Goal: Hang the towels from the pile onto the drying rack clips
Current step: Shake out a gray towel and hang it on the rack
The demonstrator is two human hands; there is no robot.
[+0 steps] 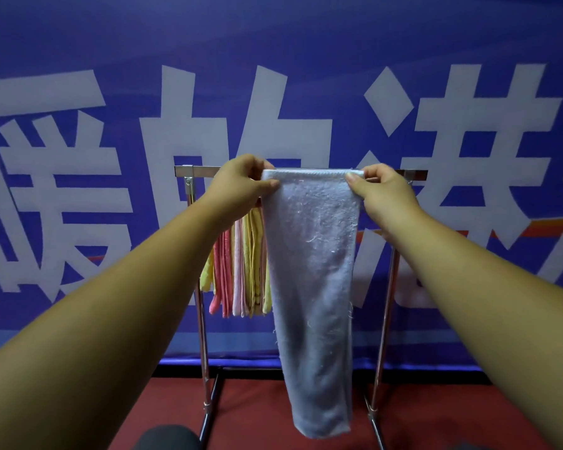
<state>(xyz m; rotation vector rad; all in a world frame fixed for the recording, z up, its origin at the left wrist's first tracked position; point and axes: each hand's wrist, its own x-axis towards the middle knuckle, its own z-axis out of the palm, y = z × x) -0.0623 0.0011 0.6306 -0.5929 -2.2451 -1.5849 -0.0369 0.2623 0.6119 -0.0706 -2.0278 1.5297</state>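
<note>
— Hands first: what do they hold?
— Left hand (241, 183) pinches the top left corner of the grey towel (312, 254); right hand (384, 190) pinches the top right corner.
— Where is this towel?
— It hangs down flat, top edge level with the rack bar (189, 172), just beside the yellow and pink towels (241, 271).
</note>
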